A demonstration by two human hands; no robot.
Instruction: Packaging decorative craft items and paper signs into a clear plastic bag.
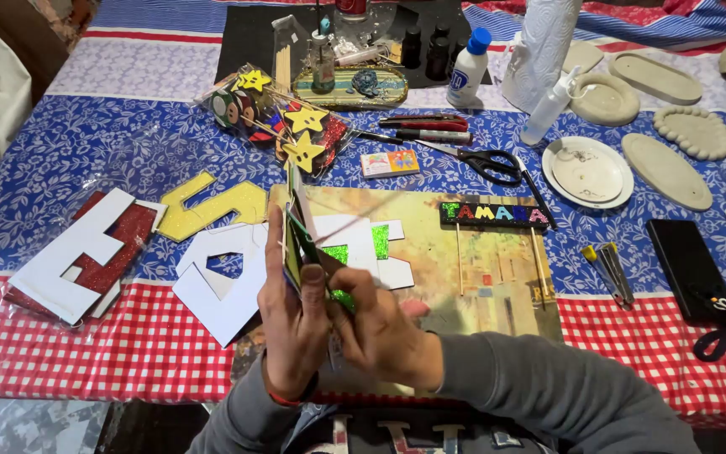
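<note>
Left hand: the left hand [291, 324] stands edge-up at lower centre of the frame, fingers closed around a thin stack of card pieces [296, 231] held upright.
Right hand: the right hand [380, 332] sits just beside it, fingertips pinched on the lower edge of the same stack, touching a green glitter piece [342, 296].
Held item: the stack rises from between both hands toward frame centre; it appears to be several layers, though the edge-on view makes the count unclear.
Work surface: a printed board [481, 269] lies under the hands on the patterned tablecloth [60, 160].
Left of hands: white cut-out letters [220, 282], a yellow glitter letter [207, 206], and a red and white letter [86, 252] in a clear bag.
Right of hands: a black name topper [494, 213] with coloured glitter letters on two sticks.
Upper centre: black scissors [485, 160], yellow star picks [304, 134], a white glue bottle [467, 71].
Right edge: a black case [691, 265].
</note>
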